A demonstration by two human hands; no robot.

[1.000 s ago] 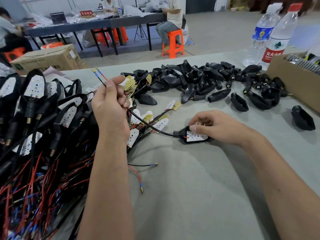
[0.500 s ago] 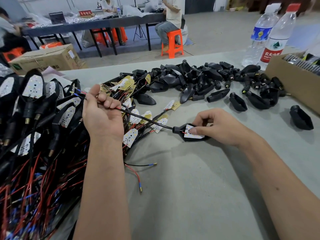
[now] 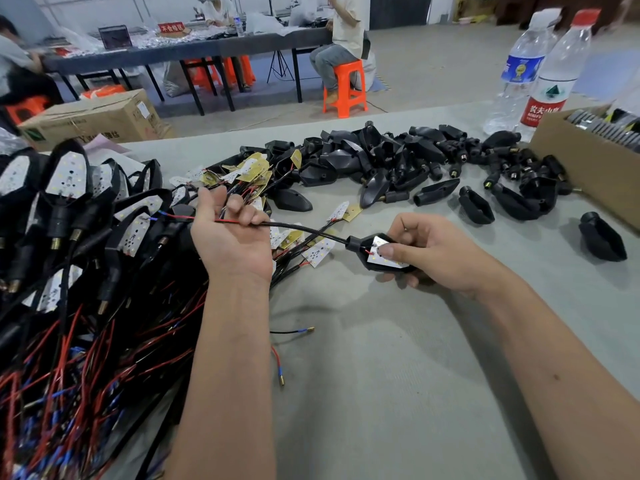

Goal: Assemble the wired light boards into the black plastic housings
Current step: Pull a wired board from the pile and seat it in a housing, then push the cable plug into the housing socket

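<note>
A single wide-angle view from a camera worn on the person's head, looking forward and down across a grey worktable [image 3: 398,358]. Both bare forearms enter from six o'clock, close to the lens. The flat grey tabletop fills the near and middle ground. Toward twelve o'clock the view reaches a concrete workshop floor [image 3: 433,64] and a distant dark long table [image 3: 194,51].
</note>
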